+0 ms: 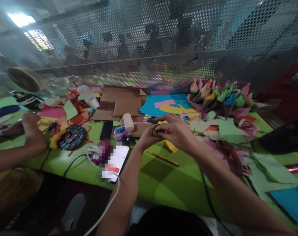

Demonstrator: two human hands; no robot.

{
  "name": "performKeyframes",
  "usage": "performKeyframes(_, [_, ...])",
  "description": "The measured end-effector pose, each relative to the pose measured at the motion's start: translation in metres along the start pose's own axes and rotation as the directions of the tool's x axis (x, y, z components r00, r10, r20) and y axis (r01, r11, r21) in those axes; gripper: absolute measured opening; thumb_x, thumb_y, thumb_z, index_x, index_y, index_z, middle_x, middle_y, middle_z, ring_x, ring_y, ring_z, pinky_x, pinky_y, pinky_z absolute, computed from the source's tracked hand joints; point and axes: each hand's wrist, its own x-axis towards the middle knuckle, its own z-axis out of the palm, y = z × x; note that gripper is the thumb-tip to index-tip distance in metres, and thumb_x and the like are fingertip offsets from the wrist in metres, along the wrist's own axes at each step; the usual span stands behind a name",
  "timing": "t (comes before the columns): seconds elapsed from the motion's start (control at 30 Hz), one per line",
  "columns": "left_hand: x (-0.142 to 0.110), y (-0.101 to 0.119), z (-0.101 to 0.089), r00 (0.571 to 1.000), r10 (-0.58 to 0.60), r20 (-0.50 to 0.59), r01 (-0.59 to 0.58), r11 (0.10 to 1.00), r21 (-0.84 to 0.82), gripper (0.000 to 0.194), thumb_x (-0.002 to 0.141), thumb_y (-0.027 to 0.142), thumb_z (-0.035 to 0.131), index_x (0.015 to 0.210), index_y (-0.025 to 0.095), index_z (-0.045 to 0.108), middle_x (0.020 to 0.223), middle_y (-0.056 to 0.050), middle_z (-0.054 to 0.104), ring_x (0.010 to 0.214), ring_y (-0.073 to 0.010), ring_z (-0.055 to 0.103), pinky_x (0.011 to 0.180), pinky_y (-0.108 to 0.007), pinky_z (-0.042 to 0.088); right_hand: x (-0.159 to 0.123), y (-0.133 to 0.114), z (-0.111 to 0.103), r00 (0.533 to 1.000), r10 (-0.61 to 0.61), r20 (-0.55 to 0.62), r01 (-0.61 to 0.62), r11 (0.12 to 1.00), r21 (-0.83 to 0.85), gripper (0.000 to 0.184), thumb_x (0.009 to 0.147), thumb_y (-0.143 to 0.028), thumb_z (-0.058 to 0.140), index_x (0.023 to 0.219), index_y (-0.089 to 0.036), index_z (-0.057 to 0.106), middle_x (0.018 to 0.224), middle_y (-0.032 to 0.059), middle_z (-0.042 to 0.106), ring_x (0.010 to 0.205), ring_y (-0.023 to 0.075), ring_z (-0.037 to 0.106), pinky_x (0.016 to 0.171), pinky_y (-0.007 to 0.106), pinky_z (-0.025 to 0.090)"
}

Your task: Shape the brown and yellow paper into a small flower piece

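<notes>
My left hand [150,137] and my right hand [177,132] meet above the green table [149,183], fingertips bent towards each other. The fingers of both are closed, and whatever may be between them is hidden or too small to make out. Just below them lies a pencil [164,159]. A piece of yellow paper [171,146] shows under my right hand. Left of my left forearm is a lit phone [120,157] with a white cable across it. Behind my hands are blue sheets [149,105] with pink strips [165,103] and yellow strips [170,109] on top.
Folded paper flowers [212,93] crowd the back right. Brown paper [128,107], a pale roll [128,122] and a dark phone [106,130] lie left of centre. A black round tray [72,137] sits near another person's arm [28,144]. A perforated metal panel [139,46] stands behind.
</notes>
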Motion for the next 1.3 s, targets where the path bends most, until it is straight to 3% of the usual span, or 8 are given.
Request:
performKeyframes(0.23, [-0.001,-0.009,0.004,0.993,-0.047,-0.104,0.048,0.999,0.014,0.048,0.053,0.039,0.087,0.086,0.015,0.062,0.079,0.0,0.064,0.075,-0.0138,0.057,0.067,-0.025,0.046,0.001,0.002,0.006,0.997,0.043,0.058,-0.041,0.998,-0.036,0.019,0.081,-0.01,0.065,0.075,-0.025,0.074,0.119,0.0048,0.071,0.111,0.0277,0.058,0.088,0.044,0.045])
performKeyframes(0.4, [0.001,-0.005,0.004,0.993,-0.084,-0.078,0.081,0.996,-0.044,0.052,0.051,0.043,0.088,0.085,0.016,0.059,0.077,0.0,0.064,0.074,-0.0137,0.058,0.066,-0.024,0.047,0.003,0.006,-0.005,0.997,0.031,0.071,-0.031,0.999,-0.01,0.017,0.087,-0.018,0.064,0.088,-0.028,0.077,0.121,0.0067,0.069,0.113,0.0283,0.057,0.094,0.047,0.045])
performKeyframes(0.53, [-0.002,0.0,0.002,0.986,-0.092,-0.138,0.077,0.991,-0.112,0.059,0.059,0.038,0.085,0.107,0.017,0.059,0.098,-0.004,0.067,0.091,-0.0172,0.062,0.079,-0.026,0.049,0.003,0.009,-0.015,1.0,0.005,-0.006,-0.005,1.0,0.007,0.02,0.091,-0.022,0.061,0.099,-0.03,0.078,0.124,0.0073,0.066,0.114,0.0276,0.056,0.097,0.047,0.044])
performKeyframes(0.67, [-0.004,-0.001,-0.001,0.975,-0.115,-0.193,0.082,0.982,-0.168,0.065,0.062,0.033,0.081,0.121,0.022,0.057,0.117,-0.006,0.064,0.105,-0.0187,0.059,0.082,-0.025,0.048,0.002,0.01,-0.011,1.0,0.009,0.021,-0.008,0.999,-0.044,0.017,0.088,-0.025,0.066,0.099,-0.028,0.077,0.124,0.0092,0.066,0.115,0.0305,0.056,0.095,0.049,0.045])
performKeyframes(0.83, [-0.001,-0.003,-0.003,0.976,-0.144,-0.163,0.097,0.958,-0.269,0.065,0.061,0.023,0.071,0.124,0.026,0.053,0.095,0.001,0.063,0.076,-0.0109,0.055,0.065,-0.021,0.043,0.003,0.022,-0.007,1.0,0.014,-0.026,-0.013,0.999,0.035,0.016,0.083,-0.021,0.069,0.096,-0.028,0.076,0.12,0.0082,0.068,0.114,0.0286,0.058,0.097,0.048,0.045])
performKeyframes(0.97, [-0.002,-0.004,-0.004,0.986,-0.152,-0.067,0.133,0.966,-0.224,0.058,0.065,0.025,0.066,0.122,0.026,0.053,0.091,0.001,0.063,0.07,-0.0102,0.053,0.064,-0.022,0.042,0.004,0.03,-0.005,0.997,0.045,-0.056,-0.039,0.995,0.093,0.009,0.081,-0.021,0.072,0.089,-0.025,0.075,0.119,0.0094,0.068,0.115,0.0291,0.059,0.098,0.05,0.045])
performKeyframes(1.07, [-0.003,-0.003,-0.004,0.989,-0.146,-0.025,0.139,0.973,-0.184,0.049,0.071,0.033,0.069,0.117,0.024,0.055,0.085,0.001,0.062,0.065,-0.0093,0.052,0.063,-0.023,0.041,0.005,0.032,-0.002,0.996,0.062,-0.056,-0.054,0.989,0.141,0.001,0.081,-0.021,0.072,0.081,-0.022,0.072,0.117,0.0092,0.07,0.113,0.0279,0.06,0.097,0.049,0.046])
performKeyframes(1.3, [-0.005,0.01,0.001,0.998,-0.052,0.026,0.053,0.998,-0.037,0.047,0.084,0.058,0.063,0.105,0.016,0.058,0.08,-0.002,0.064,0.061,-0.0088,0.047,0.058,-0.023,0.038,0.008,0.04,-0.002,0.982,0.147,-0.115,-0.114,0.961,0.253,0.006,0.079,-0.019,0.071,0.073,-0.021,0.068,0.109,0.0081,0.072,0.106,0.0249,0.064,0.096,0.046,0.047])
